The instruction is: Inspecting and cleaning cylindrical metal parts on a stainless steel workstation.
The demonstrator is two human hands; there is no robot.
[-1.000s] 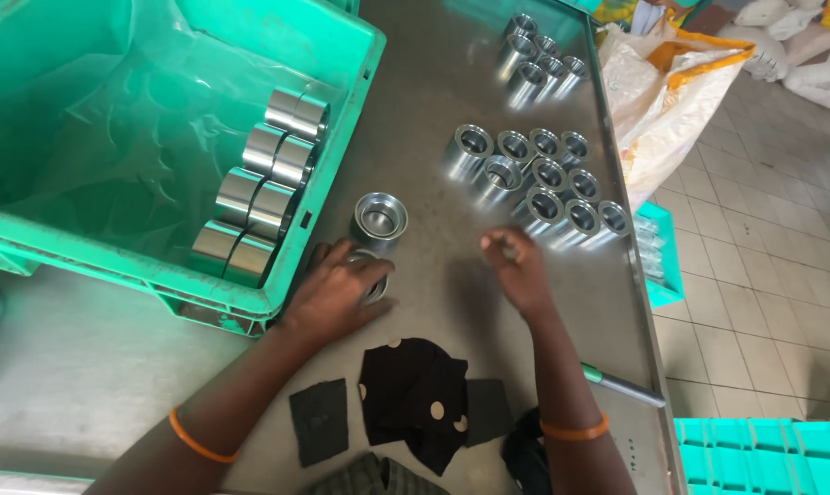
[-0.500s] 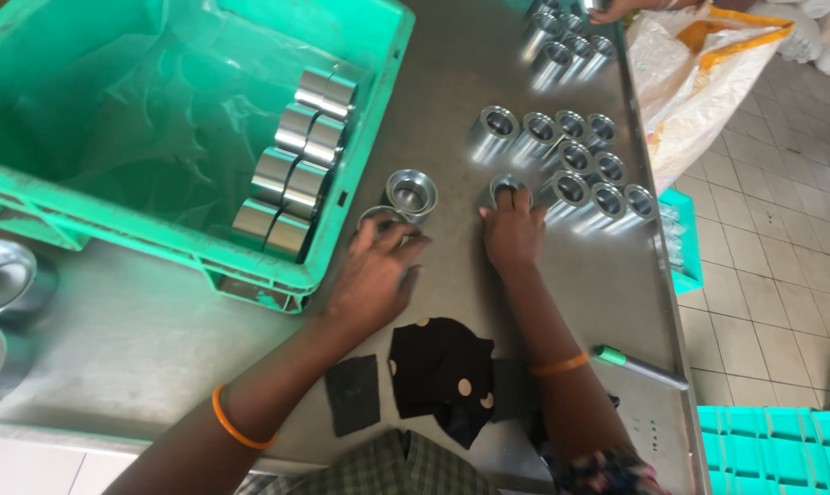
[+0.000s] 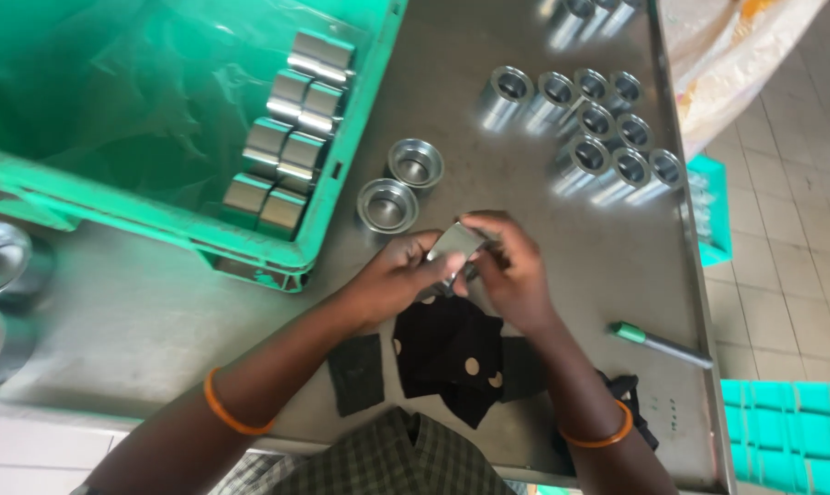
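Metal sleeve point(image 3: 456, 243) held up just above the table point(image 3: 488, 156), pinched btwn both hands: left hand point(image 3: 398, 275) grips it from the left, right hand point(image 3: 509, 266) curls over its right end. Two metal cups point(image 3: 401, 183) just beyond; black cloth point(image 3: 447, 348) below; green crate point(image 3: 158, 119) w/ more sleeves at left.
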